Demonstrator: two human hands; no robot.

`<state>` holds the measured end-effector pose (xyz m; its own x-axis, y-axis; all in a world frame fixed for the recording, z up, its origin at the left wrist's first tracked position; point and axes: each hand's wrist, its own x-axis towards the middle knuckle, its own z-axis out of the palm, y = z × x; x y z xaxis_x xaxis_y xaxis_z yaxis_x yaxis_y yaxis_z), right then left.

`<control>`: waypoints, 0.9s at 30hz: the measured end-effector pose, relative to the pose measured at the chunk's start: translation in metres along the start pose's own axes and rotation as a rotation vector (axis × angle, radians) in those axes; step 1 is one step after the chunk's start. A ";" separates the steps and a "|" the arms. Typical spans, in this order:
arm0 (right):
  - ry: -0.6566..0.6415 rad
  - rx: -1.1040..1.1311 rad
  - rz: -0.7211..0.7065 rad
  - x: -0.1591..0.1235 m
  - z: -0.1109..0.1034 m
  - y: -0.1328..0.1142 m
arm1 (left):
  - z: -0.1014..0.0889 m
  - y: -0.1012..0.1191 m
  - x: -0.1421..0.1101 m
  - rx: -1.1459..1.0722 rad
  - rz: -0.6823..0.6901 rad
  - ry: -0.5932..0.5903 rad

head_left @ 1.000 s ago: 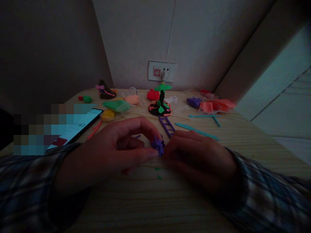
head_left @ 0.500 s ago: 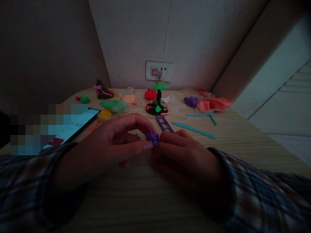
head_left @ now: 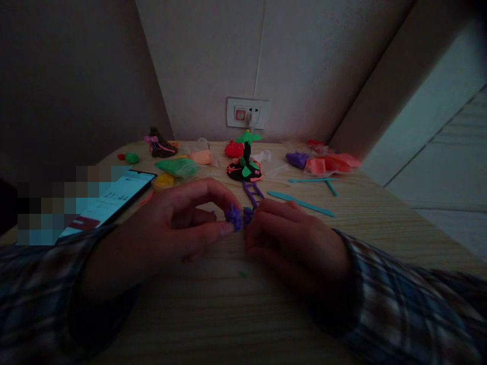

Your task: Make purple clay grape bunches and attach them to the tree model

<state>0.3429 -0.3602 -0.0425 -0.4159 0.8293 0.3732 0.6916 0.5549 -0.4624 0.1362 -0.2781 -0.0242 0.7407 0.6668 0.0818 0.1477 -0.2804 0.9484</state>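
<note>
My left hand (head_left: 178, 223) pinches a knobbly purple clay cluster (head_left: 233, 217) with a short stem on top, between thumb and forefinger. Close to its right, a second purple clay cluster (head_left: 248, 216) with a dark green bit on top is gripped by the fingertips of my right hand (head_left: 289, 230). A narrow gap separates the two clusters. The right thumb is mostly hidden. Behind my right fingers a purple clay ladder (head_left: 253, 191) leans from a black clay base (head_left: 235, 172) that carries a little tree with a green top (head_left: 248, 137).
A lit phone (head_left: 114, 203) lies on the left. Bagged green clay (head_left: 177, 166), bagged purple clay (head_left: 297, 159) and a brown clay boot (head_left: 163, 146) stand at the back. Teal modelling tools (head_left: 302, 204) lie right of centre. A green scrap (head_left: 242, 274) is on the wooden table (head_left: 213, 314).
My hands have moved slightly apart, opening a gap between two purple clusters that looked like one clump. The green scrap now shows fully. The view has shifted a little.
</note>
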 end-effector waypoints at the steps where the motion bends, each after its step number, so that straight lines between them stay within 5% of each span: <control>1: 0.004 0.051 0.021 0.000 -0.003 0.000 | 0.000 0.001 0.000 -0.033 -0.026 -0.008; 10: 0.117 0.797 0.257 0.011 -0.004 0.011 | 0.002 0.002 0.000 -0.021 -0.041 -0.095; 15: 0.119 0.618 0.186 0.011 -0.015 0.008 | 0.008 0.006 0.000 0.044 -0.075 -0.150; 22: 0.194 -0.032 -0.199 -0.001 -0.014 0.008 | 0.010 0.003 -0.002 0.077 -0.126 -0.192; 27: 0.232 -0.128 -0.251 -0.002 -0.013 0.003 | 0.008 0.003 -0.004 0.076 -0.141 -0.182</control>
<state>0.3534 -0.3615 -0.0339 -0.4474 0.6228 0.6418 0.6594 0.7145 -0.2338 0.1389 -0.2871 -0.0243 0.8140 0.5698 -0.1124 0.3018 -0.2496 0.9201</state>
